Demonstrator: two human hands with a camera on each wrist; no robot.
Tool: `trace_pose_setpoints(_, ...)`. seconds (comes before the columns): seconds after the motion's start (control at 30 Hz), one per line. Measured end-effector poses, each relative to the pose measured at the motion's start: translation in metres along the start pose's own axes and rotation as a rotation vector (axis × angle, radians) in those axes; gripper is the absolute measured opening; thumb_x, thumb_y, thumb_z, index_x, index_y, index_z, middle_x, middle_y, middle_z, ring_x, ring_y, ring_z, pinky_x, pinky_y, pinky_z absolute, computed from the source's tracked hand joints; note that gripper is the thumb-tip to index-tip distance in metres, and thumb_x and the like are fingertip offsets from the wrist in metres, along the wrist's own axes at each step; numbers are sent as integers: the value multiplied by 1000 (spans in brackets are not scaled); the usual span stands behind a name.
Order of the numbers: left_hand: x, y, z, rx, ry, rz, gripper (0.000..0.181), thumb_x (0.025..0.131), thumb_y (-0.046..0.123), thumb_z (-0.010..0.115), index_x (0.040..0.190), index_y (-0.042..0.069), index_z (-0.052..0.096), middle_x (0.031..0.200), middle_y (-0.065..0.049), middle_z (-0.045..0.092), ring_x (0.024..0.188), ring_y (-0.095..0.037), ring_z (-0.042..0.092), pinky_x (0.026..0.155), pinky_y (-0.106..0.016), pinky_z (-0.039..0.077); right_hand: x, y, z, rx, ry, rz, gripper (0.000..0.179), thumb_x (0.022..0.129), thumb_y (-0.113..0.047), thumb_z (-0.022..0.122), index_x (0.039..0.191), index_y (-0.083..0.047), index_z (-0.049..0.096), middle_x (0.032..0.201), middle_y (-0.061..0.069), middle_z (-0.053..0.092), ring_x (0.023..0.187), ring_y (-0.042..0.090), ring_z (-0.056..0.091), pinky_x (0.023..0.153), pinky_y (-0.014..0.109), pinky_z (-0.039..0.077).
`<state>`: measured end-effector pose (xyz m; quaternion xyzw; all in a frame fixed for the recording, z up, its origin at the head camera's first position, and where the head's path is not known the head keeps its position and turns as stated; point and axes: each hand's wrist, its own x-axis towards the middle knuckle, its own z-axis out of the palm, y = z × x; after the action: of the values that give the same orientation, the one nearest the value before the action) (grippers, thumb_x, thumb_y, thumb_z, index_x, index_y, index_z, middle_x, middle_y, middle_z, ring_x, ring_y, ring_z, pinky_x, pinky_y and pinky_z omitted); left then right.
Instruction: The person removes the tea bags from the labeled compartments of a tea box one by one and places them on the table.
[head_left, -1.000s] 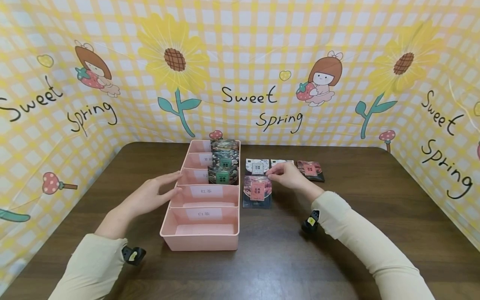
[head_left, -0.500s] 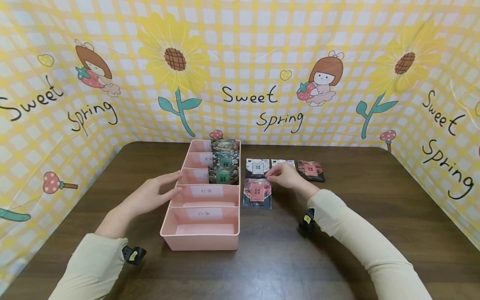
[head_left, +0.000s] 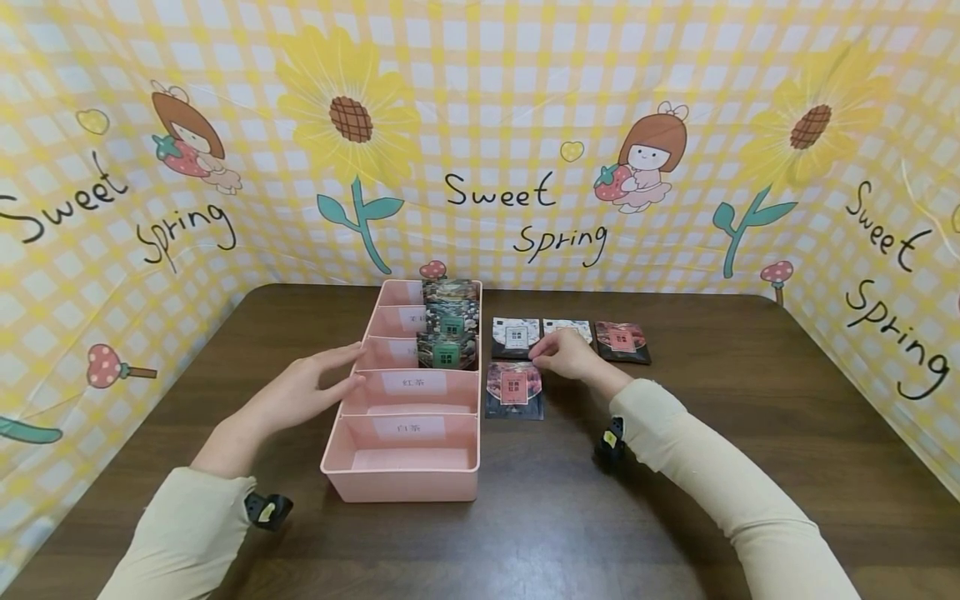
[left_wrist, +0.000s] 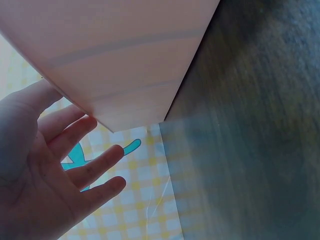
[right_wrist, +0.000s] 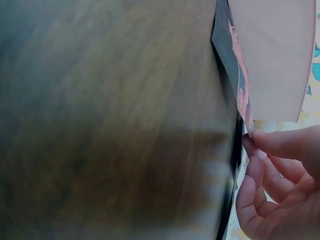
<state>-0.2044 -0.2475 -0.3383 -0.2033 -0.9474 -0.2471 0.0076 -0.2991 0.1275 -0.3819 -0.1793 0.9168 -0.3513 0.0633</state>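
A pink tea sachet point(head_left: 514, 390) lies right of the pink divided box point(head_left: 401, 486). My right hand point(head_left: 572, 354) pinches its upper right corner between thumb and index finger. In the right wrist view the sachet point(right_wrist: 231, 60) tilts, its pinched end raised off the table. On the box's left side, my left hand point(head_left: 296, 396) rests its fingertips on the rim. Its fingers are spread and loosely bent in the left wrist view. Several dark green sachets point(head_left: 447, 352) stand in the far compartments; the two nearest compartments hold only paper labels point(head_left: 409, 428).
Behind the pinched sachet lie a white-and-black sachet point(head_left: 516, 337), another white one point(head_left: 566, 326) partly hidden by my right hand, and a dark red one point(head_left: 622, 340). A checked cloth point(head_left: 495, 108) hangs around the wooden table's point(head_left: 570, 508) far sides.
My right hand has shifted slightly left and toward me. The pink sachet's top edge has come nearer, uncovering more of the white-and-black sachet behind. My left hand stays put.
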Motion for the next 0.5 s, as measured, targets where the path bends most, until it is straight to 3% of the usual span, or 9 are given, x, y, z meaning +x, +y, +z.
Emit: trace_pose_setpoints(0.5, 0, 1, -1, 0, -2, -2, 54, 94, 31, 55, 138, 2, 44, 142, -20, 45, 132, -40, 39, 107, -56, 33, 1, 0, 1, -32, -5, 33, 14, 85, -4, 63, 95, 2, 70, 93, 16, 72, 86, 23, 67, 75, 30, 52)
